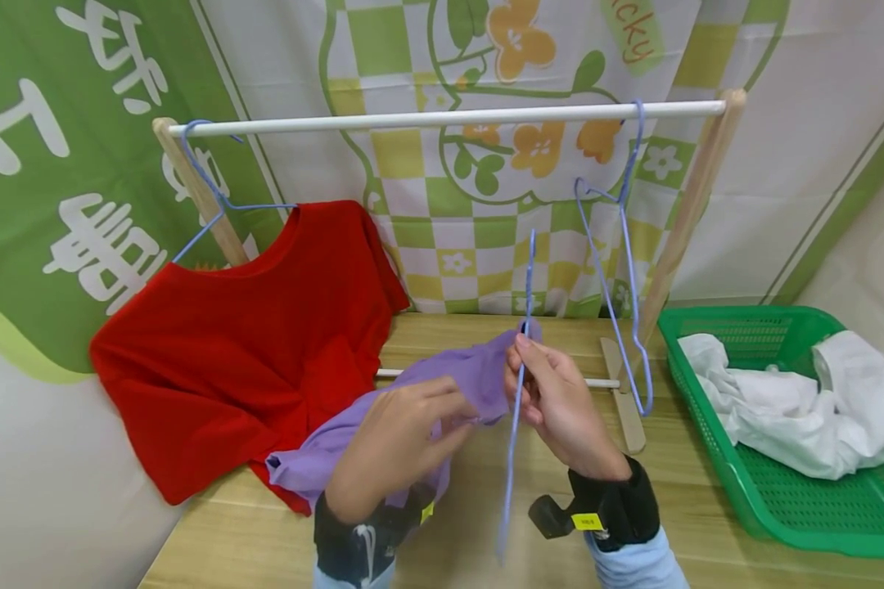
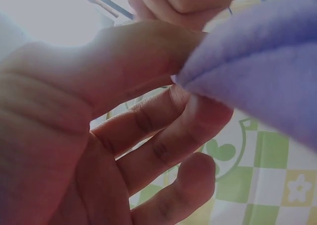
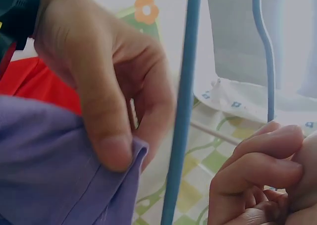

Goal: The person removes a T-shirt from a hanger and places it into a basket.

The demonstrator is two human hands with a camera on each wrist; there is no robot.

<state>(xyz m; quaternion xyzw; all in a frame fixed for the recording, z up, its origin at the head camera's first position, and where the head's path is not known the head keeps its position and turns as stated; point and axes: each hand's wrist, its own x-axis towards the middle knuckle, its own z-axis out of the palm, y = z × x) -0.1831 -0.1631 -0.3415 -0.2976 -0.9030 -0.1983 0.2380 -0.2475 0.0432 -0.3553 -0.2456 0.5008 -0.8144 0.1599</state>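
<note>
My left hand [image 1: 394,442] pinches the edge of a purple garment [image 1: 467,368] between thumb and fingers. The pinched hem [image 3: 136,158] shows clearly in the right wrist view, and the left wrist view has the purple cloth [image 2: 262,71] at the fingertips. A blue clothes hanger [image 1: 514,442], seen nearly edge-on, is held by my right hand [image 1: 563,405], thumb against the wire. Part of the purple garment lies behind both hands, by the right fingers. In the right wrist view the hanger wire [image 3: 183,101] stands between the two hands.
A wooden rack with a white rail [image 1: 442,119] stands behind. On its left, a red shirt [image 1: 265,335] hangs on a blue hanger [image 1: 221,204]; on its right hangs a bare blue hanger [image 1: 633,270]. A green basket [image 1: 744,499] at right holds white clothes [image 1: 796,409].
</note>
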